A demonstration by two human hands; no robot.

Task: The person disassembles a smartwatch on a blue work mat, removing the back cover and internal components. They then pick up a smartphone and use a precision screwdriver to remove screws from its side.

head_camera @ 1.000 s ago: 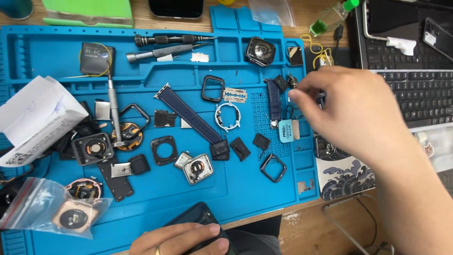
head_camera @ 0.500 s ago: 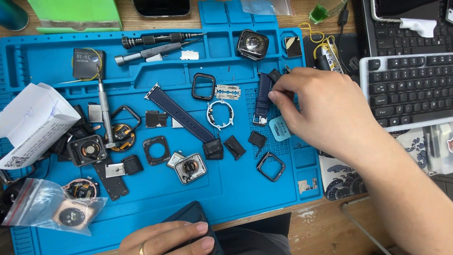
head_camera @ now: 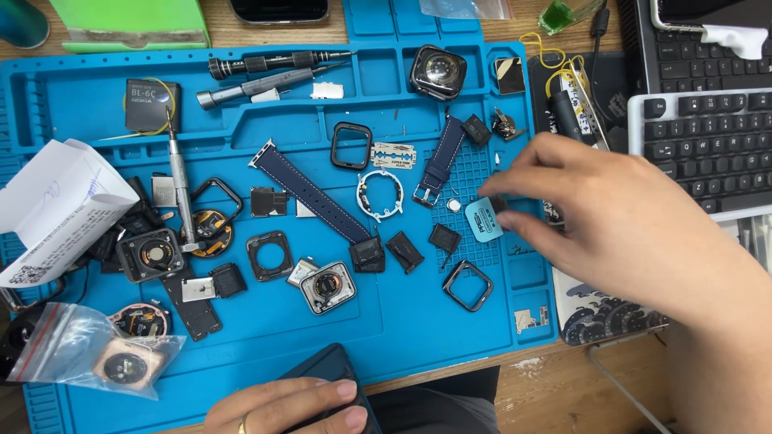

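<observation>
My right hand pinches a small light-blue pick between thumb and fingertips, at the right side of the blue mat, just over its gridded patch. My left hand lies curled on a dark phone at the near edge of the desk, fingers closed over its corner.

As I judge it, the risk sits right under the pick: a tiny silver disc and small black squares lie loose there, and a sweep of my wrist could flick them off the mat. The razor blade lies bare just left of the navy strap piece; a careless reach across could nick a finger.

A clear zip bag with a red seal strip lies near left, holding a coppery round part. A folded white paper with handwriting lies at the left edge. A dark square battery with a printed label lies far left.
</observation>
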